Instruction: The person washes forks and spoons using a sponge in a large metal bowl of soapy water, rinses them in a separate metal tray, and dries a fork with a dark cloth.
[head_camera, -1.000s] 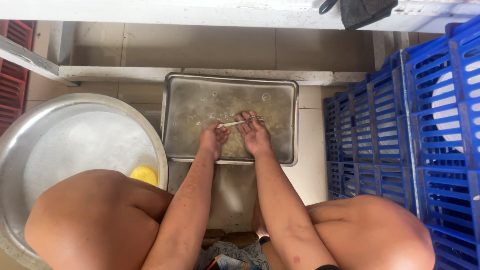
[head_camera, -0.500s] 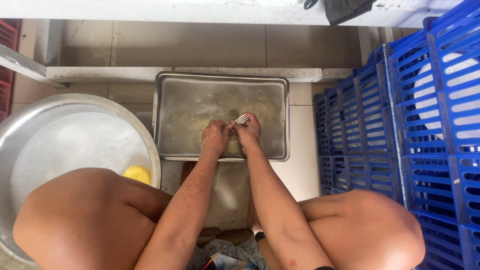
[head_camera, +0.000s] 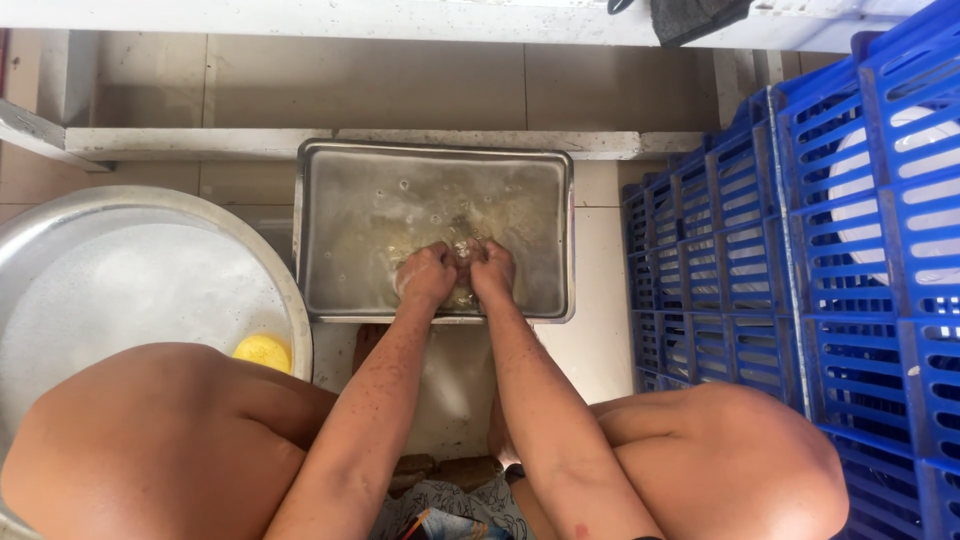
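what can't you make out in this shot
Head view:
- What the left hand and right hand hold in the tray: covered by fingers and murky water.
- Each hand's grip: blurred.
- Basin: cut off at left edge, part hidden by a knee.
- Yellow thing: half hidden by that knee.

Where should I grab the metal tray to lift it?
Take the metal tray by its raised rim on the two short ends, coming in from left and right. It lies flat with soapy water inside, and both hands, left and right, crowd the near edge.
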